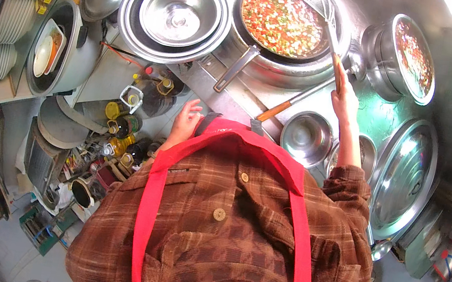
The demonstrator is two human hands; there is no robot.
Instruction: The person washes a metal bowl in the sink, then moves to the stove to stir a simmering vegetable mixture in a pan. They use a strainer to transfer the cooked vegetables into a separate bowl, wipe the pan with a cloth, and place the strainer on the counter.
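Note:
My right hand (pixel 346 99) is closed around the wooden handle of a wire skimmer (pixel 328 17). Its mesh head is over the far right of a round pan (pixel 254 47) filled with diced red, green and pale food (pixel 283 25). The pan sits within a wide metal ring or larger vessel (pixel 264 70), and its long handle (pixel 238 69) points towards me. Close to my waist, beside the red apron (pixel 228 129), my left hand (pixel 187 120) holds nothing visible, its fingers slightly apart.
Nested steel bowls (pixel 179 16) stand left of the pan. A wooden-handled utensil (pixel 275 110) and a steel bowl (pixel 307 139) lie nearer me. To the right are a metal pot (pixel 381 68) and a large lid (pixel 405 180). Bottles (pixel 123 124) crowd the lower left, below stacked plates (pixel 15 18).

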